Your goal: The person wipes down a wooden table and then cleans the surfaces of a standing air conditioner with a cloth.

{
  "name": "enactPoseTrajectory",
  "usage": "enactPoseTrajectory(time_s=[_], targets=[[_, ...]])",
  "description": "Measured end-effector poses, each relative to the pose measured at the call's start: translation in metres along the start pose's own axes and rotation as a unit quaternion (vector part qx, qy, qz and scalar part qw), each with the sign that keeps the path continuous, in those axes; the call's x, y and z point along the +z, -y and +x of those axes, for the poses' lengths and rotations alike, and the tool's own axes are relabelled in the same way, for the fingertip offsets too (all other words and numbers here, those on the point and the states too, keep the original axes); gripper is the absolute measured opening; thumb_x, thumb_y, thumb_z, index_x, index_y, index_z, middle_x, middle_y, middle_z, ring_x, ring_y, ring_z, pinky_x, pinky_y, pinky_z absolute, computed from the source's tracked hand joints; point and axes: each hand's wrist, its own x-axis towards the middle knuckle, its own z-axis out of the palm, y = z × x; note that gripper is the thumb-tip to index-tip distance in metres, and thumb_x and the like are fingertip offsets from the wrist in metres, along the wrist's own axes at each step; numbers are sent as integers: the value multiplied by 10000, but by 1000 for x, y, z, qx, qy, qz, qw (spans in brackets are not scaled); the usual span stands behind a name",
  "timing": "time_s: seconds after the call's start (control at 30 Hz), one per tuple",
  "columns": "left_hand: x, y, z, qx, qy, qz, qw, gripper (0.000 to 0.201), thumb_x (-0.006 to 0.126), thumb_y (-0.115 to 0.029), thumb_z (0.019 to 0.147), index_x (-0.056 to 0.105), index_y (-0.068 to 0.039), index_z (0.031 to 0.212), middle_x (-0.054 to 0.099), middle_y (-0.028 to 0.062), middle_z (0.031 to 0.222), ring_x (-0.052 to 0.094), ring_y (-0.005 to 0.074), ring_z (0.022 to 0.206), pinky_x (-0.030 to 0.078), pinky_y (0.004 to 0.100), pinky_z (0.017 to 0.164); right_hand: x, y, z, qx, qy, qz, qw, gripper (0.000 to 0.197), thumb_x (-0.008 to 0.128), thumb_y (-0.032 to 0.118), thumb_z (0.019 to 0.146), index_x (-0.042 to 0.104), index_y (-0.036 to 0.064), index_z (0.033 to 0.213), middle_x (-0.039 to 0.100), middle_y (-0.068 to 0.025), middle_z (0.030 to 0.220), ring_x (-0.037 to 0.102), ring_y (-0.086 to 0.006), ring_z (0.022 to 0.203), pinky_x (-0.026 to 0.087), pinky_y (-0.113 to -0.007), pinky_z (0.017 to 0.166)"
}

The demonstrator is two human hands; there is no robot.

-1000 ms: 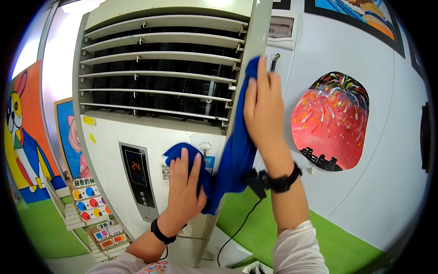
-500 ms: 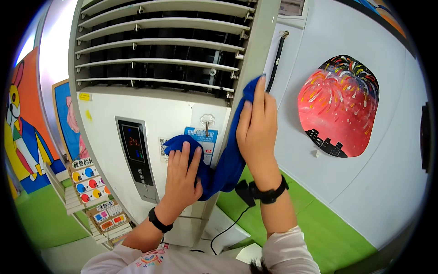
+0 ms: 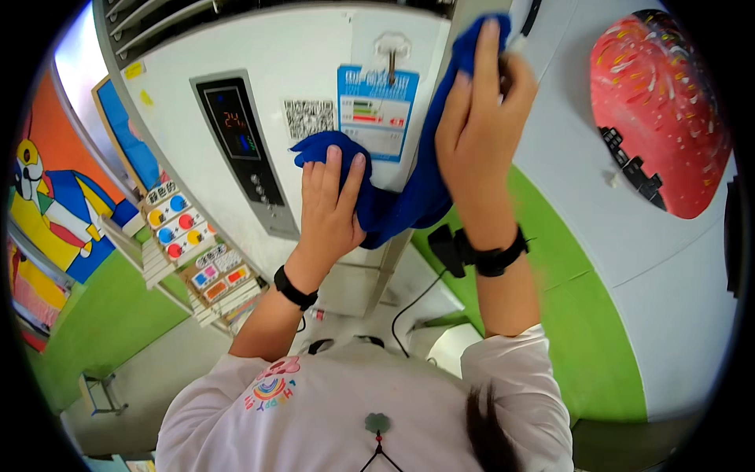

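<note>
A blue cloth (image 3: 405, 206) hangs slack between my two hands, against a white floor-standing air conditioner (image 3: 271, 59). My left hand (image 3: 332, 203) presses a bunched end onto the front panel, just below a square printed code (image 3: 309, 118) and a blue-bordered label (image 3: 377, 110). Higher up, my right hand (image 3: 481, 130) has its fingers over the other end, at the unit's right-hand edge. Part of the cloth lies hidden under both hands. Left of my left hand is the dark control panel (image 3: 244, 149) with a lit display.
A clear hook (image 3: 392, 55) sticks to the front above the label. To the right, a red painted panel (image 3: 661, 110) hangs on the pale wall. A slatted rack (image 3: 169, 259) with colour cards stands at left. A black cable (image 3: 405, 318) runs down by the unit.
The view has tipped downward, showing more of my shirt and the floor. Both hands have slid somewhat lower on the air conditioner with the cloth, uncovering the printed code and more of the label.
</note>
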Motion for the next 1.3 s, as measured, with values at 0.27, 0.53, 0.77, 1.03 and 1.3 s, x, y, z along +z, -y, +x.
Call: enactPoseTrajectory(time_s=[0.27,0.53,0.77,1.03,1.3], targets=[[27,27,-146,9,116,-3,993,672,542,-18,673,495,-25,1343,280,264,1466,359,471,1253,257,601,1070,-15,50,-206,85,121,-4,989,493,543,63,842,504,-1,1329,429,-316,1308,458,-438,1195,343,-552,1007],[-2,6,-12,-96,-86,-93,987,752,524,-176,914,86,-3,1501,108,244,1554,127,348,1446,115,437,1161,0,43,-109,104,70,-14,992,547,525,78,880,389,-32,1399,338,-315,1422,327,-491,1325,214,-635,1066],[5,-2,34,-19,-71,4,997,704,488,-196,935,120,24,1493,62,319,1535,99,470,1423,80,517,1150,0,48,-102,106,29,8,994,418,534,171,856,587,87,1262,511,-214,1321,443,-355,1289,276,-529,1084],[27,-7,-49,26,54,44,997,647,543,-173,903,276,96,1428,149,416,1461,194,556,1352,161,611,1095,-14,61,-175,150,85,42,984,424,578,215,835,592,70,1233,529,-203,1313,438,-353,1290,236,-539,1097],[19,-38,35,16,-16,-27,999,598,444,-71,878,288,69,1437,141,347,1508,167,496,1400,157,516,1137,-4,4,-80,219,-2,407,887,550,500,108,905,348,-38,1413,385,-295,1403,326,-451,1336,219,-489,1127]])
